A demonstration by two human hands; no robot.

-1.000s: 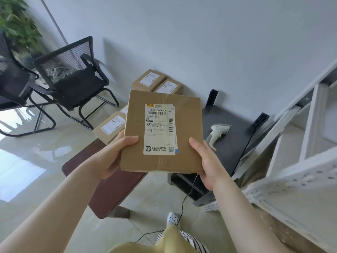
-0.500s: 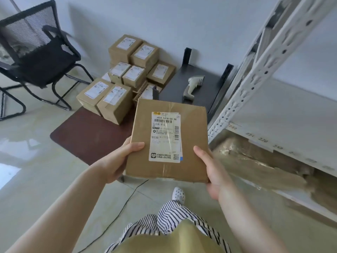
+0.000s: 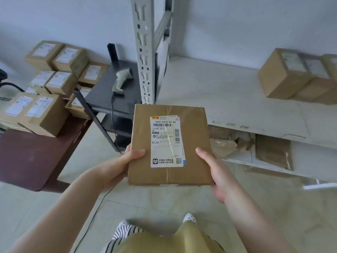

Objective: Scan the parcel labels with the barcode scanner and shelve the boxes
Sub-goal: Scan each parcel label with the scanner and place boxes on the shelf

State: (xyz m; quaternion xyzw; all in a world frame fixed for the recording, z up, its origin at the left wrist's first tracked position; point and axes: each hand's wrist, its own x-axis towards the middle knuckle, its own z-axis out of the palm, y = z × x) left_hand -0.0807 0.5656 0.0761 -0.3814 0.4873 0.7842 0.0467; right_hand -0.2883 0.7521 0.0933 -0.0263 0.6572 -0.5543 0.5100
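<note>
A parcel stockroom: numbered metal shelving (image 3: pixel 237 99), stacked labelled boxes (image 3: pixel 45 114), barcode scanner (image 3: pixel 122 79).

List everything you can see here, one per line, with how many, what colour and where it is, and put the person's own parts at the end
held parcel: one, brown with a white label, centre, flat between both hands
stacked parcels: about ten, brown with white labels, left, on the low table and against the wall
shelved parcels: at least two, brown, upper shelf board, far right
barcode scanner: one, off-white, on the black stand, cable trailing down
black stand: one, left of the rack post
low table: one, dark red-brown, lower left
shelf rack: one, pale grey, right half
flattened cardboard: brown, lower shelf
left hand: grips the parcel's left edge
right hand: grips its right edge
</note>
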